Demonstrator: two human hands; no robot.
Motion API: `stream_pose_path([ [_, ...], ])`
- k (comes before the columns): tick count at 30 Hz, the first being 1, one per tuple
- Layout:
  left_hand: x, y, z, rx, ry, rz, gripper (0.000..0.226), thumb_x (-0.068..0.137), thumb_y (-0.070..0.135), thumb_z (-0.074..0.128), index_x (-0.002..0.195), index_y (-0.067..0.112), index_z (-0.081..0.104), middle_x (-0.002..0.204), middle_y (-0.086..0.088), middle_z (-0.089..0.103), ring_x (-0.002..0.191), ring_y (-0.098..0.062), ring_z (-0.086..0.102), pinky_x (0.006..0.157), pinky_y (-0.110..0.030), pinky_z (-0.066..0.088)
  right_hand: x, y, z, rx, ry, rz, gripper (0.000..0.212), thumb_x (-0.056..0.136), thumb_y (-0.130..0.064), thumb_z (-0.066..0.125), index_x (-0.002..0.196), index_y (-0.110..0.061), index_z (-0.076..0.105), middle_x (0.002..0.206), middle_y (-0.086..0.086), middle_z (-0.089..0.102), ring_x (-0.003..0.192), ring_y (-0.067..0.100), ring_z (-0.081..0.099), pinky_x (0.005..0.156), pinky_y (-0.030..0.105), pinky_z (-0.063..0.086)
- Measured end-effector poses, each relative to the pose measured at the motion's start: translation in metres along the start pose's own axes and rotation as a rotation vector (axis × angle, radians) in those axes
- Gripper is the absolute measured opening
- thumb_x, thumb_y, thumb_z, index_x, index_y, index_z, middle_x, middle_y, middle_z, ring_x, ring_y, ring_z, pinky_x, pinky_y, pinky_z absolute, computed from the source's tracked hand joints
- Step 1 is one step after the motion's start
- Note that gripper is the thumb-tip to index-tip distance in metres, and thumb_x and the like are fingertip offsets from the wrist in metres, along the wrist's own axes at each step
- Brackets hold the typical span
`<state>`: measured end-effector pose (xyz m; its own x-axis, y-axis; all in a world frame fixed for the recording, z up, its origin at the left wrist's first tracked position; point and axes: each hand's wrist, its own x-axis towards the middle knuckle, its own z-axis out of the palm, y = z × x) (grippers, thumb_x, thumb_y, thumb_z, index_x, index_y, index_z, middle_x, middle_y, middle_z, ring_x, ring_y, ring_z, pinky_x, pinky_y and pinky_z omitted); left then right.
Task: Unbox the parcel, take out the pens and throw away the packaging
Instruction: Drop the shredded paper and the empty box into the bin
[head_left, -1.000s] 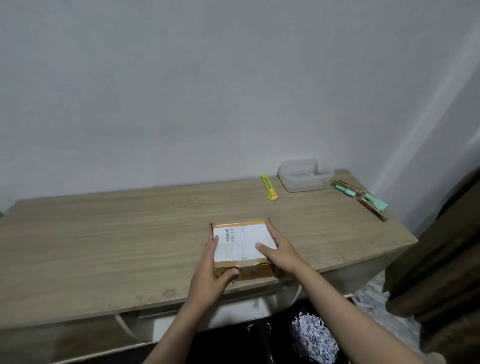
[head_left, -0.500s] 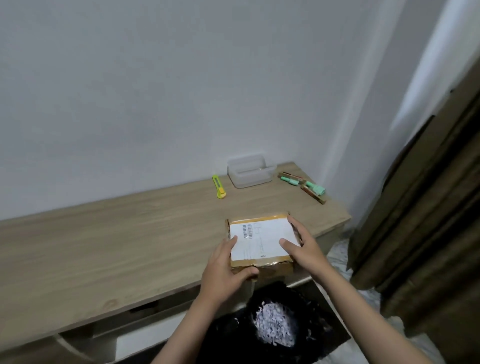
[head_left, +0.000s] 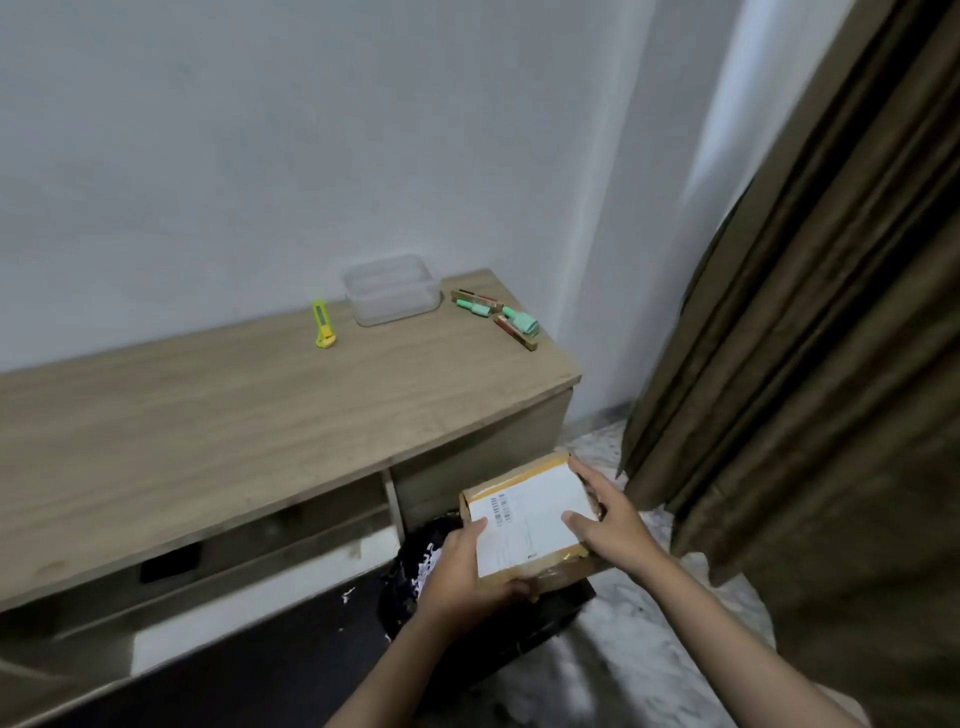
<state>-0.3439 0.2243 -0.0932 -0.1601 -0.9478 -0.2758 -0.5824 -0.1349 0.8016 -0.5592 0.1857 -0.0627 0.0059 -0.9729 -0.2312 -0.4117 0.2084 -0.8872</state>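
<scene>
The small cardboard parcel (head_left: 530, 514) with a white shipping label on top is in the air, off the desk, over a black bin bag (head_left: 415, 577) on the floor. My left hand (head_left: 462, 577) grips its near left corner. My right hand (head_left: 602, 519) holds its right side, fingers over the top. The box looks closed. Green pens (head_left: 511, 317) with brown packaging pieces lie at the desk's far right corner.
A yellow box cutter (head_left: 323, 325) and a clear plastic container (head_left: 389, 288) sit at the back of the wooden desk (head_left: 234, 415). Brown curtains (head_left: 810, 338) hang at the right. The floor is pale marble.
Both hands have lifted the parcel off the desk's front edge and carried it right and down over the bin bag. The view has turned to the right.
</scene>
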Motion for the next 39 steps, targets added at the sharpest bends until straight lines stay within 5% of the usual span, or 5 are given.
stream_pose_path([
  [10, 0.004, -0.027, 0.02, -0.032, 0.038, -0.188, 0.089, 0.067, 0.033, 0.082, 0.141, 0.017, 0.035, 0.129, -0.003, 0.037, 0.131, -0.022, 0.035, 0.096, -0.016, 0.027, 0.024, 0.028, 0.028, -0.105, -0.111, 0.025, 0.075, 0.076, -0.027, 0.07, 0.141, -0.04, 0.034, 0.15, 0.001, 0.033, 0.138, 0.019, 0.033, 0.107, 0.034, 0.038],
  [13, 0.017, -0.036, 0.012, 0.028, -0.033, -0.265, 0.112, 0.061, 0.046, 0.081, 0.149, 0.023, 0.016, 0.158, -0.016, 0.005, 0.146, -0.032, 0.001, 0.114, -0.035, 0.018, 0.038, 0.027, 0.044, -0.238, -0.165, 0.043, 0.073, 0.081, -0.033, 0.063, 0.144, -0.042, 0.026, 0.157, 0.008, 0.019, 0.146, 0.026, 0.014, 0.113, 0.045, 0.032],
  [16, 0.023, -0.049, 0.01, 0.121, -0.049, -0.369, 0.116, 0.065, 0.048, 0.079, 0.151, 0.018, 0.005, 0.155, -0.022, -0.016, 0.145, -0.035, 0.005, 0.114, -0.035, 0.022, 0.047, 0.028, 0.053, -0.331, -0.19, 0.054, 0.071, 0.086, -0.032, 0.059, 0.147, -0.034, 0.023, 0.158, 0.015, 0.013, 0.148, 0.026, 0.002, 0.115, 0.049, 0.023],
  [25, 0.039, -0.04, 0.005, 0.078, 0.16, -0.16, 0.08, 0.082, 0.042, 0.065, 0.146, 0.013, 0.028, 0.156, -0.014, 0.019, 0.146, -0.022, 0.01, 0.114, -0.028, 0.017, 0.072, 0.005, 0.044, -0.293, -0.094, 0.062, 0.056, 0.092, -0.022, 0.054, 0.144, -0.016, 0.036, 0.144, 0.011, 0.046, 0.123, 0.036, 0.051, 0.095, 0.034, 0.046],
  [39, 0.102, 0.019, -0.09, 0.037, 0.584, 0.242, 0.062, 0.079, 0.047, 0.05, 0.13, 0.01, 0.051, 0.137, -0.011, 0.045, 0.131, -0.019, 0.04, 0.109, -0.028, 0.032, 0.113, -0.086, 0.063, -0.105, 0.096, -0.292, 0.037, 0.089, -0.013, 0.055, 0.126, -0.02, 0.057, 0.124, -0.005, 0.056, 0.115, 0.003, 0.049, 0.093, 0.006, 0.033],
])
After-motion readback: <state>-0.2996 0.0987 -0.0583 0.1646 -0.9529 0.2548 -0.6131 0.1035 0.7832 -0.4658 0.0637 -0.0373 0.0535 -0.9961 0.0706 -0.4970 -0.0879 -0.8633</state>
